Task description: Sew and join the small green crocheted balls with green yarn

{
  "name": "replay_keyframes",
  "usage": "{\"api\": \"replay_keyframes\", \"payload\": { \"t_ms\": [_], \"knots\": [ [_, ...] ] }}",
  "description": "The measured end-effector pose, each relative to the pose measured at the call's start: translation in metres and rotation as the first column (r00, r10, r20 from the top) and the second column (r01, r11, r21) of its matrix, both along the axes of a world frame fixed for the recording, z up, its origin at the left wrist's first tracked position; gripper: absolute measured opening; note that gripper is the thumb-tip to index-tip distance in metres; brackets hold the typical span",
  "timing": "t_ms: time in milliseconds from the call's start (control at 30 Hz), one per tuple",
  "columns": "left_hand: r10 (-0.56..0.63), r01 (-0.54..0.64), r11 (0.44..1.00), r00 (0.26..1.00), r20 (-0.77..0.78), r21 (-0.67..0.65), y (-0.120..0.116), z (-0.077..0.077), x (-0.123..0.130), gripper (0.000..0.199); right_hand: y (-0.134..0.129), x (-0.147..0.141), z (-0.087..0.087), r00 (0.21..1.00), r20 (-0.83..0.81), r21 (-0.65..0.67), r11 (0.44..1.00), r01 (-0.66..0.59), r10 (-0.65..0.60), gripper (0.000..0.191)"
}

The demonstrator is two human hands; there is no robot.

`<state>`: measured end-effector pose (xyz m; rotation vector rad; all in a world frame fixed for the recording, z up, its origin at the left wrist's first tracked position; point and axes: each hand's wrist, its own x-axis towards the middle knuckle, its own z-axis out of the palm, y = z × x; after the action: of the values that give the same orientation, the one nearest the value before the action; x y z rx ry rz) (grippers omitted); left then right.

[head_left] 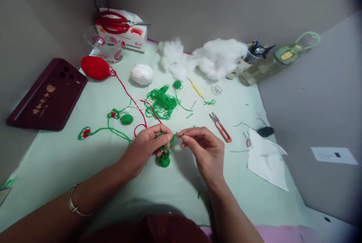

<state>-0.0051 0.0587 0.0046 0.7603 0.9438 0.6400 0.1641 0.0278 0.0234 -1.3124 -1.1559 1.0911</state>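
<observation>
My left hand (154,140) is closed on green yarn (173,137), its thumb pressed against the index finger. Below those fingers hangs a small green crocheted ball (164,160). To the right, my right hand (205,150) pinches thumb and index together beside the yarn's end; whatever thin thing is between them is too small to name. Left of my hands lie a green crocheted oval (126,119) and a red, white and green crocheted piece (84,133) on a green cord. A loose heap of green yarn (161,102) rests beyond my hands.
Orange-handled thread snips (220,127) and a yellow crochet hook (197,89) lie at right. Behind are a red yarn ball (95,68), white yarn ball (141,74), white stuffing (216,58) and a bottle (271,65). A phone (48,94) leans left; white paper (267,160) lies right.
</observation>
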Motion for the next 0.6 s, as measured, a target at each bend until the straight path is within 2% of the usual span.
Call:
{"api": "replay_keyframes", "payload": {
  "t_ms": [233,600],
  "knots": [
    [0.013,-0.013,1.0,1.0,0.017,0.013,-0.0003,0.0007,0.0004,0.021,-0.0011,-0.0007,0.0003,1.0,0.019,0.02,1.0,0.0,0.0,0.002],
    [0.013,-0.013,1.0,1.0,0.004,0.02,0.0012,0.0017,-0.0005,0.019,-0.0046,0.0008,-0.0011,0.992,0.127,0.158,0.987,-0.026,0.006,0.011]
  ]
}}
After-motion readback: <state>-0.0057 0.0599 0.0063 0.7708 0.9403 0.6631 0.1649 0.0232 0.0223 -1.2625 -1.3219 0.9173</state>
